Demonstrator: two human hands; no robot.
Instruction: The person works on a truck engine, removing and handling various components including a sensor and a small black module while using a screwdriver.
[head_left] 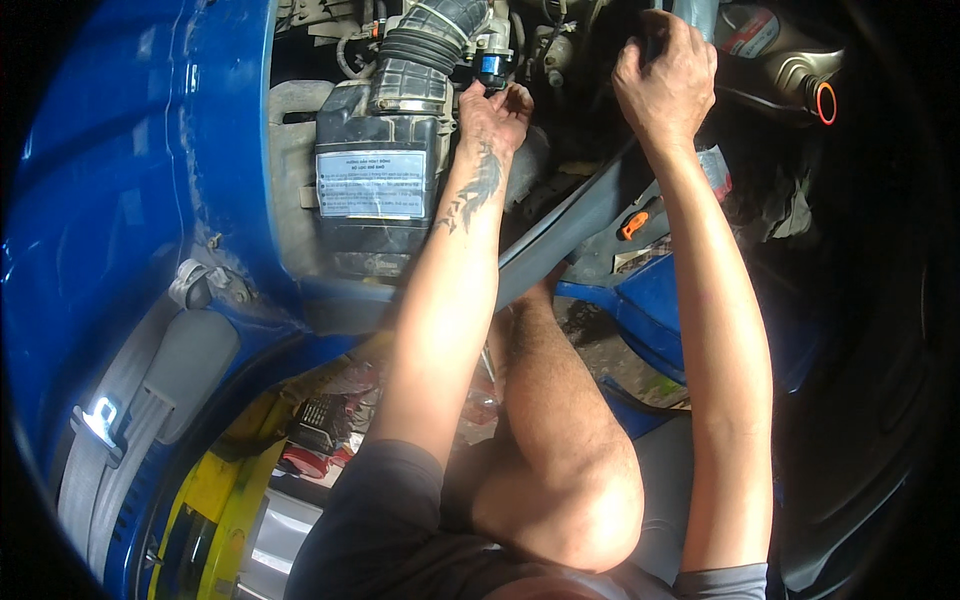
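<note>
My left hand (497,113) reaches into an engine bay, its fingers curled at the lower end of a small black cylindrical part with a blue label (492,66). What lies between the fingertips is hidden. Beside that hand stands a black air filter box (375,235) bearing a white label, with a ribbed black intake hose (425,45) rising from it. Farther right, my right hand (668,80) is closed with bent fingers, next to a grey-blue surface (697,14). The back of the hand covers whatever it grips.
A bottle with an orange-rimmed mouth (825,103) lies at the far right. An orange-handled tool (634,225) rests on grey trim. Blue bodywork (130,150) and a seat belt buckle (100,418) border the left; my bent knee (575,500) is below.
</note>
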